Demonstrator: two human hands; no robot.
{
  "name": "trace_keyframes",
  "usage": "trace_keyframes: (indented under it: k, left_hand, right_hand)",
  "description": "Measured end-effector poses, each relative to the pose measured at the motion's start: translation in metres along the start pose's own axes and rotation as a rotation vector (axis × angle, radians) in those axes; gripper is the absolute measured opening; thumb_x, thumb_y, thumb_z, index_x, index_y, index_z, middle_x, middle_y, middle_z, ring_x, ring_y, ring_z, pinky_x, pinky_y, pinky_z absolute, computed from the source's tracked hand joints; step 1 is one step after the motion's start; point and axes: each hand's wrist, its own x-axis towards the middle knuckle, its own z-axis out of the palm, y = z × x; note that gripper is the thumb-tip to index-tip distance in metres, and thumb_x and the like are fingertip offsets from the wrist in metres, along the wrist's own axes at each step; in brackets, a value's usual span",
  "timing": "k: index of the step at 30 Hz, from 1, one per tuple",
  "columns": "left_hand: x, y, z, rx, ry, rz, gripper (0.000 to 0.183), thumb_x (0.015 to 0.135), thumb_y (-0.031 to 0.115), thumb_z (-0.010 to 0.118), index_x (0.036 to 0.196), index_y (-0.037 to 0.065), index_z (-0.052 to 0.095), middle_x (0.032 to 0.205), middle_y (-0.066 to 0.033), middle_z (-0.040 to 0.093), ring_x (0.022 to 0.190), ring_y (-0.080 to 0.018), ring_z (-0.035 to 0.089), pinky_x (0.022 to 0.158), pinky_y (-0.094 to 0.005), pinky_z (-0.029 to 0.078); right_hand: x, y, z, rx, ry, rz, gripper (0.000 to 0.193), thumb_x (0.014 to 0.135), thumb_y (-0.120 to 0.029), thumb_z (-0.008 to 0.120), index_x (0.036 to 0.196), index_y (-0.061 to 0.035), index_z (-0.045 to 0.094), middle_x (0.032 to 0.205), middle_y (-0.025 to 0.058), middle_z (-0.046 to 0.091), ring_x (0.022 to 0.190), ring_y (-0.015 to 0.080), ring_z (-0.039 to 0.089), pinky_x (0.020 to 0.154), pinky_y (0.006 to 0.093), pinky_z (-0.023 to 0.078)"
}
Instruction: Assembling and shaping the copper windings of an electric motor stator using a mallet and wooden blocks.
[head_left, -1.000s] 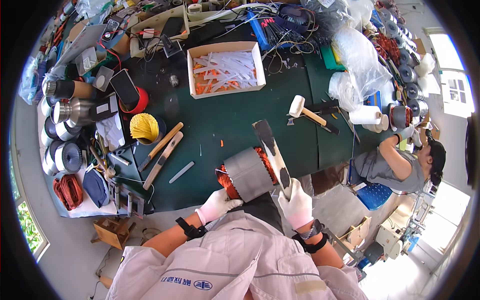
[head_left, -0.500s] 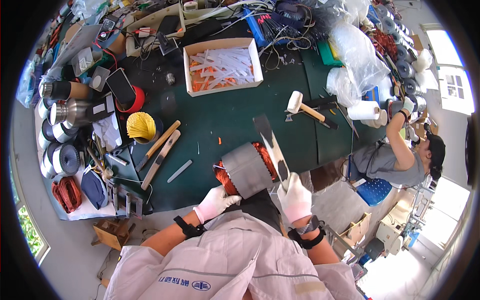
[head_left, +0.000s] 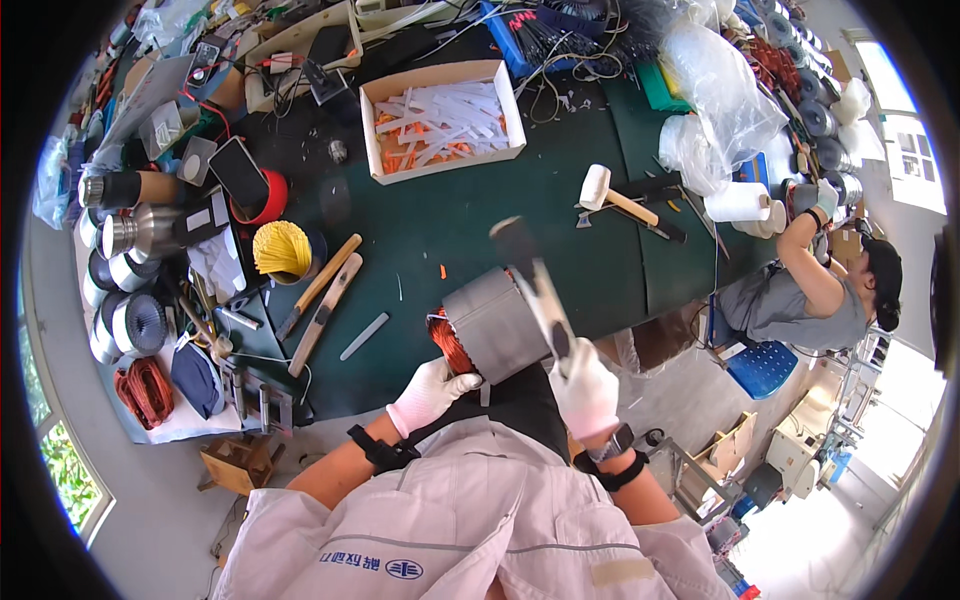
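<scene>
A grey motor stator (head_left: pixel 492 322) lies on its side at the bench's near edge. Red-orange copper windings (head_left: pixel 452 345) bulge from its left end. My left hand (head_left: pixel 432 393), in a white glove, is closed on that lower left end, thumb against the windings. My right hand (head_left: pixel 585 388), also gloved, is wrapped round the lower end of a flat wooden bar (head_left: pixel 545 303) with dark, worn patches. The bar slants up and left across the stator's right end, hiding most of the windings there. Its upper end is blurred.
A white box of paper strips (head_left: pixel 518 110) stands behind the stator. A white-headed mallet (head_left: pixel 597 188) lies right; two wooden sticks (head_left: pixel 325 315) and a pale strip (head_left: pixel 364 336) lie left, near a cup of yellow tubes (head_left: pixel 283 250). A co-worker (head_left: pixel 800 290) sits at right.
The wooden bar has swung slightly left and down over the stator's right end, covering windings visible before. My left hand stays on the stator. The whole view has shifted a little.
</scene>
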Motion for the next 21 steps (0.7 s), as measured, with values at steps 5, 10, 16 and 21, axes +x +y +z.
trace_keyframes:
  k: [5,10,16,21]
  left_hand:
    - [-0.002,0.006,-0.004,-0.068,0.006,0.030,0.043,0.104,0.030,0.066,0.130,-0.005,0.061,0.116,-0.0089,0.071,0.107,-0.0136,0.062,0.100,-0.0329,0.050]
    - [0.004,-0.002,-0.007,0.032,0.035,0.035,0.044,0.103,0.033,0.066,0.126,-0.004,0.063,0.115,-0.0080,0.071,0.105,-0.0146,0.063,0.099,-0.0336,0.050]
    - [0.000,0.003,-0.001,-0.033,0.041,0.048,0.050,0.101,0.041,0.068,0.121,-0.005,0.063,0.105,-0.0096,0.072,0.097,-0.0160,0.064,0.093,-0.0348,0.052]
    - [0.000,0.004,-0.004,0.063,-0.003,0.037,0.041,0.102,0.027,0.069,0.129,-0.004,0.061,0.117,-0.0066,0.071,0.104,-0.0119,0.063,0.095,-0.0325,0.052]
  right_hand:
    - [0.013,0.001,-0.024,0.051,0.091,0.032,0.027,0.092,-0.022,0.069,0.103,-0.0058,0.051,0.085,0.0178,0.068,0.070,0.0396,0.069,0.063,0.0495,0.056]
    - [0.009,0.006,0.015,0.038,0.005,0.078,0.031,0.091,-0.023,0.071,0.107,-0.0061,0.051,0.084,0.0188,0.067,0.070,0.0394,0.069,0.064,0.0499,0.057]
    - [0.000,0.003,0.002,0.020,0.142,-0.009,0.032,0.090,-0.024,0.072,0.106,-0.0063,0.051,0.083,0.0181,0.067,0.070,0.0402,0.069,0.064,0.0511,0.056]
    - [0.019,0.003,-0.012,-0.018,-0.007,0.066,0.030,0.092,-0.025,0.071,0.106,-0.0054,0.053,0.078,0.0172,0.068,0.070,0.0379,0.070,0.062,0.0475,0.057]
